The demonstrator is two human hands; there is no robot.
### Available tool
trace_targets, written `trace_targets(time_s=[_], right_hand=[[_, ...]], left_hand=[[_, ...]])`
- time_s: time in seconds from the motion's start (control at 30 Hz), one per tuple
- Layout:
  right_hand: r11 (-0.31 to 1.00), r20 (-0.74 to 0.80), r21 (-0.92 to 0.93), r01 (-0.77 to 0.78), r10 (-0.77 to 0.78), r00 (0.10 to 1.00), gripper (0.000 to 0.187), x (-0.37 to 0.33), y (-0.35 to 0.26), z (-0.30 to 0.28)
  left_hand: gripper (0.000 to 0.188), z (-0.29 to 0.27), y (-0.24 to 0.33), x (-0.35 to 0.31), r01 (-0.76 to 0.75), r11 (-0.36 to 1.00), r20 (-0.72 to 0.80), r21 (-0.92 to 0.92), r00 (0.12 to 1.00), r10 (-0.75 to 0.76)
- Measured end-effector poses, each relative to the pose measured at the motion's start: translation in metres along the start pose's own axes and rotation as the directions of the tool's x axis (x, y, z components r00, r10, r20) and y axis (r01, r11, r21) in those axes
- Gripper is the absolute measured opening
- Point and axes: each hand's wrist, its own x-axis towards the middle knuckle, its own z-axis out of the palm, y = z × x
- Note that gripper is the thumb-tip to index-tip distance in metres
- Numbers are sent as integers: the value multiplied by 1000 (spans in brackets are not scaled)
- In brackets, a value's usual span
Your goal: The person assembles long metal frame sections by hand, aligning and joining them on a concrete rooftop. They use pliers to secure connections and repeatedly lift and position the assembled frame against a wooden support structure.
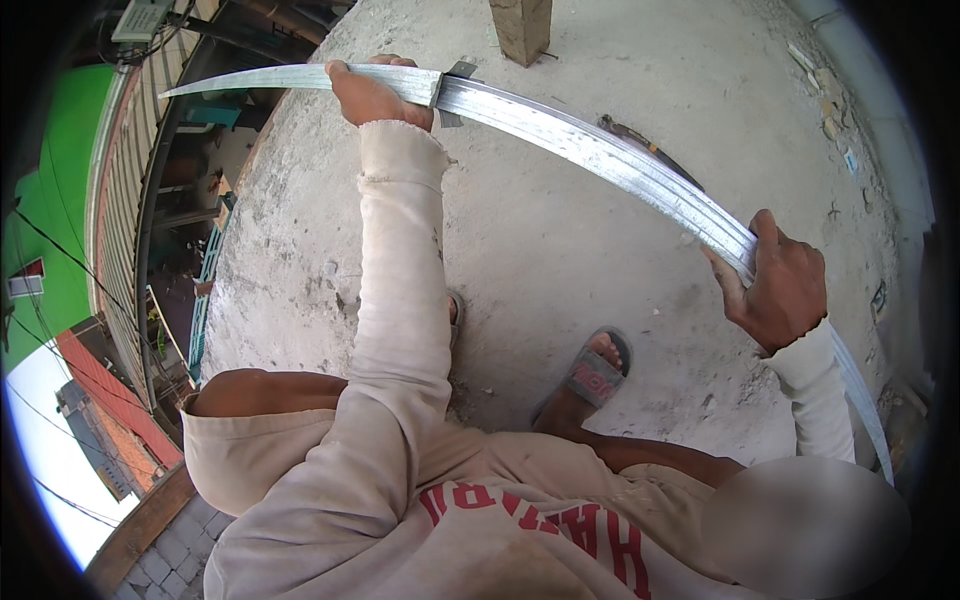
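A long, shiny galvanized metal channel (590, 150) stretches across the view in front of me, curved by the lens. My left hand (378, 95) is closed round it toward its left end. Just right of those fingers, a metal joint or short crosspiece (440, 92) sits across the channel, its flat tabs sticking out on both sides. Farther right, my right hand (783, 285) grips the channel between thumb and fingers. Past that hand the channel runs down beside my right sleeve. On the ground behind the channel lies a hand tool (640, 145) with dark and yellow-orange parts, partly covered.
Rough grey concrete ground (540, 240) lies beneath. A square wooden post (522, 30) stands at the top. My sandalled foot (597, 370) is below the channel. Rubble (825, 95) lines the right edge. Buildings and a teal rail (207, 290) are on the left.
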Motion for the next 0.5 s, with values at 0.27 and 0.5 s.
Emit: trace_targets(time_s=[0.27, 0.5], right_hand=[[999, 82, 4, 52, -52, 995, 49, -9, 7, 25], [956, 266, 263, -126, 54, 962, 41, -74, 26, 43]], left_hand=[[38, -24, -19, -23, 116, 992, -80, 58, 991, -111], [42, -87, -26, -28, 235, 972, -109, -19, 966, -235]])
